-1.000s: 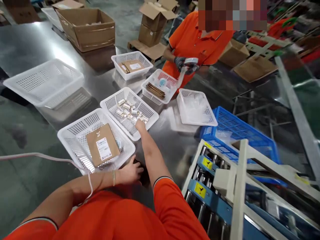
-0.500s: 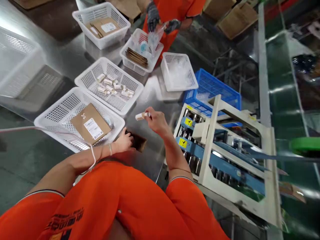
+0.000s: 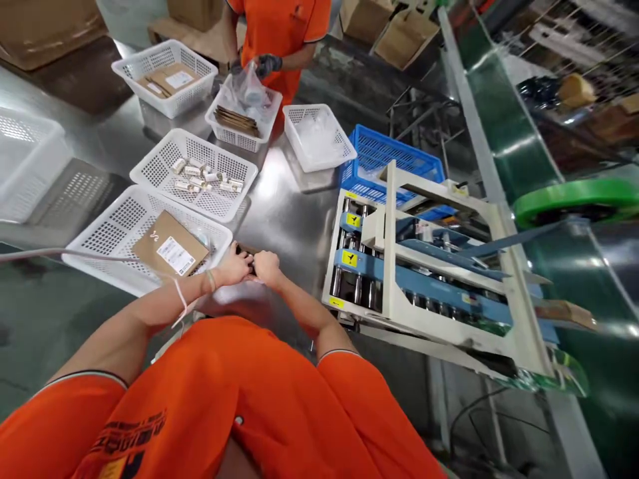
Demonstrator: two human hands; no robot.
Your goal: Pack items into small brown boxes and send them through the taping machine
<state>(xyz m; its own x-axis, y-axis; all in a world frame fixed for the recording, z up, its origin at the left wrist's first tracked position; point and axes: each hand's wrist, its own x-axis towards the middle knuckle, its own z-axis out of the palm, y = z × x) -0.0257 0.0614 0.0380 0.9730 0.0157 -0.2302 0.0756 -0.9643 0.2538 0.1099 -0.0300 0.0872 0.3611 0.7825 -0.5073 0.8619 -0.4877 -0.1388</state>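
Note:
My left hand (image 3: pixel 235 266) and my right hand (image 3: pixel 267 266) meet over the steel table's near edge, their fingers closed around the small brown cardboard box (image 3: pixel 248 248). Only a dark sliver of the box shows between them. The fingers of my right hand are curled at its opening, and whatever they hold is hidden. Just left of my hands, a white basket (image 3: pixel 112 227) holds a flat cardboard parcel (image 3: pixel 170 247) with a white label. Behind it, another white basket (image 3: pixel 150 159) contains several small white tubes (image 3: pixel 207 178).
A roller machine (image 3: pixel 367 266) with a cream frame stands to the right, a blue crate (image 3: pixel 389 143) behind it. Farther back are white baskets (image 3: pixel 319 136) with plastic bags and cardboard. A co-worker (image 3: pixel 279 40) in orange handles a clear bag. A cable (image 3: pixel 94 255) crosses the near basket.
My right hand has moved left to my left hand at the box; the small white tube it held is now out of sight. The view has turned somewhat.

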